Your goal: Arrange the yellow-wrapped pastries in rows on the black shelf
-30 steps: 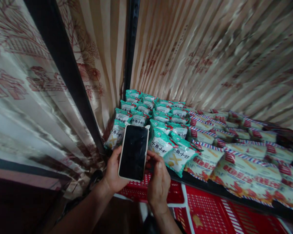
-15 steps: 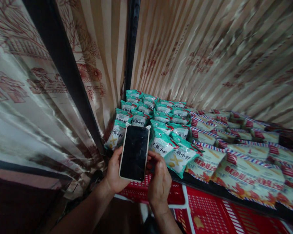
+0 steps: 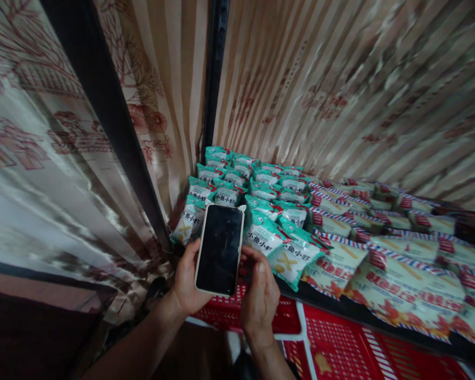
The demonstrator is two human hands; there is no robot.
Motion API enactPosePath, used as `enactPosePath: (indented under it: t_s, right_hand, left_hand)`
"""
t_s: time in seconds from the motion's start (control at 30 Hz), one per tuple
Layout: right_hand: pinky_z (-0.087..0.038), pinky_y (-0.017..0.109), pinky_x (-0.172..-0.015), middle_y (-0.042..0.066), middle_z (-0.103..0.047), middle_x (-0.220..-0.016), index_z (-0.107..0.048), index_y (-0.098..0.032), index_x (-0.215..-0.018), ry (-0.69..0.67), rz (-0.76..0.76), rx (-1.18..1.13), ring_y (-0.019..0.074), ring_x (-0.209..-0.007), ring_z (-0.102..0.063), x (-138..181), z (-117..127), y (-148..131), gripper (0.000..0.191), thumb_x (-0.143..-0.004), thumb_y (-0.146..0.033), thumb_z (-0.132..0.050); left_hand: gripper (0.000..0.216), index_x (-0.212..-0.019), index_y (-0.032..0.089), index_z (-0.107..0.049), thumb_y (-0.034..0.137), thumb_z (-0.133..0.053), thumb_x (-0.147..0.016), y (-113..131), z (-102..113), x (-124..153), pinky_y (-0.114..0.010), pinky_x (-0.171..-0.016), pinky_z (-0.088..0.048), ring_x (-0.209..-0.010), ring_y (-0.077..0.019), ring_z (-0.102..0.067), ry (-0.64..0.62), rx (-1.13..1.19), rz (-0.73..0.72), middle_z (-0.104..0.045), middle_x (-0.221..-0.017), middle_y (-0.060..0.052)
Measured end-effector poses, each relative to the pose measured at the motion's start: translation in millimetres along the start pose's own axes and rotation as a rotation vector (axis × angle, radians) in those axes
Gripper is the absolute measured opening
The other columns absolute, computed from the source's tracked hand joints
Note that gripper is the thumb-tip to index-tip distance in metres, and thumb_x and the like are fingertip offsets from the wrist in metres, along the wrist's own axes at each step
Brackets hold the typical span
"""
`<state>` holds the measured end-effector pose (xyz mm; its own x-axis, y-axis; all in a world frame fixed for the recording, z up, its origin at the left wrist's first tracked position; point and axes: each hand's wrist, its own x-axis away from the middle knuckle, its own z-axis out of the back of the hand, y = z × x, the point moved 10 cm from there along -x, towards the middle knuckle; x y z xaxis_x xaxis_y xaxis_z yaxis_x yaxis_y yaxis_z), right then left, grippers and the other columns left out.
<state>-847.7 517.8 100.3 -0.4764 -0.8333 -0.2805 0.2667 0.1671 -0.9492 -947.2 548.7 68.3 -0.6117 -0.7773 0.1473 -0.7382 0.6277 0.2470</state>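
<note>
A smartphone [image 3: 219, 250] with a dark screen and a pale case with small ear-like bumps stands tilted up before me. My left hand [image 3: 190, 282] is closed around its lower left side. Beside the phone's right edge is my right hand [image 3: 260, 293], its fingers curled in loosely and nothing visible in them. Its fingertips come close to the case; whether they touch it I cannot tell. Just behind the phone and hands stand rows of teal and white snack bags [image 3: 291, 256].
Cream snack bags [image 3: 407, 290] with striped top edges fill the shelf on the right. Below the dark shelf edge [image 3: 328, 302] are red plastic baskets [image 3: 336, 338]. Patterned curtains [image 3: 301, 79] hang behind and left, with dark metal posts [image 3: 214, 79] of the rack.
The view has shifted very slightly, so hands and phone appear a touch further right and lower. My grip on the smartphone is the same.
</note>
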Motion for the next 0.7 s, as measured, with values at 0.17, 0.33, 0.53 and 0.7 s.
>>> enactPosePath:
  t_s: [0.17, 0.33, 0.53, 0.7]
  right_hand:
    - [-0.046, 0.028, -0.057, 0.008, -0.061, -0.087, -0.058, -0.016, -0.098, 0.001, -0.012, -0.005, 0.0172, -0.073, -0.058, -0.6, -0.2, 3.1, 0.045, -0.088, -0.049, -0.03]
    - [-0.046, 0.028, -0.057, 0.008, -0.061, -0.088, -0.059, -0.015, -0.098, 0.002, -0.007, -0.006, 0.0174, -0.074, -0.059, -0.8, -0.2, 3.3, 0.045, -0.088, -0.049, -0.03]
    - [-0.046, 0.029, -0.059, 0.008, -0.061, -0.088, -0.059, -0.016, -0.098, -0.004, -0.01, -0.008, 0.0179, -0.075, -0.059, -0.4, -1.0, 2.7, 0.046, -0.088, -0.05, -0.03]
    - [-0.047, 0.031, -0.061, 0.008, -0.062, -0.088, -0.059, -0.016, -0.098, 0.003, -0.009, -0.006, 0.0186, -0.076, -0.059, -0.7, 1.3, 4.2, 0.046, -0.088, -0.05, -0.03]
  left_hand:
    - [0.043, -0.093, 0.008, -0.068, 0.042, -0.043, -0.084, 1.0, 2.7, -1.5, -0.037, -0.088, -0.043, -0.091, -0.0254, -0.064, 0.031, -0.006, -0.012, -0.071, -0.087, -0.012]
    - [0.044, -0.094, 0.008, -0.068, 0.043, -0.045, -0.083, 0.7, 2.5, -2.6, -0.038, -0.089, -0.043, -0.092, -0.026, -0.063, 0.036, -0.011, -0.01, -0.07, -0.088, -0.012]
    - [0.042, -0.093, 0.008, -0.068, 0.041, -0.045, -0.083, 1.3, 5.5, -2.0, -0.038, -0.088, -0.043, -0.09, -0.0256, -0.063, 0.059, -0.001, -0.016, -0.071, -0.086, -0.012]
    - [0.043, -0.091, 0.008, -0.069, 0.043, -0.045, -0.082, -2.5, 5.6, -1.3, -0.038, -0.089, -0.043, -0.09, -0.026, -0.064, 0.062, -0.003, 0.002, -0.071, -0.083, -0.012]
